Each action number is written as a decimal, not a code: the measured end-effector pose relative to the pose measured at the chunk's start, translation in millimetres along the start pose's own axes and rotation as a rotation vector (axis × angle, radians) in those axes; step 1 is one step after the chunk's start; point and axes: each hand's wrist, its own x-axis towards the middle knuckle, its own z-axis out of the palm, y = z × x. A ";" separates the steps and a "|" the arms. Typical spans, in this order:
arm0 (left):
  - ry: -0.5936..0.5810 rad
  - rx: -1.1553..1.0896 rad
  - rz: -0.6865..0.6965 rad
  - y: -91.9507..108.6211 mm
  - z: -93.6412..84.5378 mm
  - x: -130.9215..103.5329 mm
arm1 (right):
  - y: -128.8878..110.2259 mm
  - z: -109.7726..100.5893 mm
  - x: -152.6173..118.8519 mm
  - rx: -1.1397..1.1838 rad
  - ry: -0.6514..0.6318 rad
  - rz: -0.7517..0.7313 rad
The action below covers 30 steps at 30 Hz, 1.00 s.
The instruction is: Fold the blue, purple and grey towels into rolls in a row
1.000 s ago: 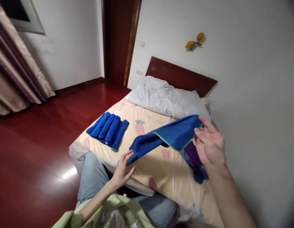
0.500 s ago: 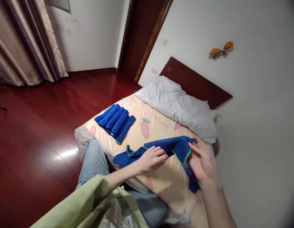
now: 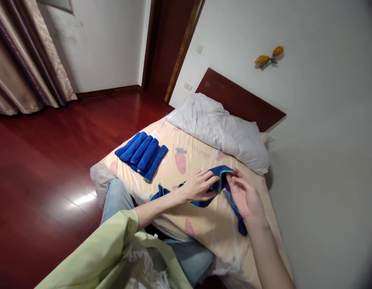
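A blue towel (image 3: 222,170) with green edging is stretched and bunched between my two hands, partly lifted off the bed. My right hand (image 3: 246,197) pinches its green-edged end between thumb and fingers. Closed over the towel's middle is my left hand (image 3: 200,186), its thumb tucked out of sight. Part of the towel trails left behind my left forearm, and a dark blue piece with some purple (image 3: 239,220) hangs under my right hand. To the left, several rolled blue towels (image 3: 140,152) lie side by side on the bed.
The bed (image 3: 161,176) has a cream sheet with strawberry prints. A rumpled white quilt or pillow (image 3: 217,122) lies at the dark red headboard (image 3: 240,98). A white wall (image 3: 324,160) runs along the right. Glossy red floor (image 3: 53,176) and a striped curtain (image 3: 26,60) are at left.
My right hand has moved a little left and up with the towel's end. My left hand has come closer to it and now folds over the cloth. The view has shifted slightly.
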 end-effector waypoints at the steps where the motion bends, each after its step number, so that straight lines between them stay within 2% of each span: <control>1: 0.014 -0.074 -0.031 5.2 -1.7 3.3 | 0.7 1.1 -0.9 -0.012 -0.024 0.003; 4: 0.017 -0.277 -0.215 14.9 -2.7 6.3 | 4.6 2.6 -4.7 -0.060 -0.097 0.018; 8: -0.096 -0.478 -0.429 7.7 -0.4 1.8 | 14.0 1.0 -11.1 -0.115 -0.159 0.044; 12: -0.178 -0.538 -0.438 1.3 -0.5 -8.1 | 38.9 -3.1 -24.0 -0.136 -0.147 0.018; 18: -0.185 -0.362 -0.492 0.7 11.1 -35.3 | 102.1 -6.5 -46.2 -0.100 -0.102 -0.006; 21: -0.217 -0.444 -0.500 -5.7 10.2 -43.0 | 114.9 -11.2 -42.8 -0.111 -0.122 -0.001; 24: -0.270 -0.634 -0.567 -9.6 3.0 -44.4 | 117.9 -18.3 -39.1 -0.184 -0.175 -0.048; 27: -0.259 -0.967 -0.733 -5.1 0.5 -44.8 | 133.9 -21.4 -48.4 -0.327 -0.281 -0.157; 29: -0.201 -1.194 -0.856 2.1 3.9 -46.7 | 157.4 -21.0 -61.7 -0.445 -0.255 -0.231; 30: -0.175 -1.283 -0.913 6.1 6.5 -48.3 | 172.0 -21.1 -69.4 -0.494 -0.190 -0.256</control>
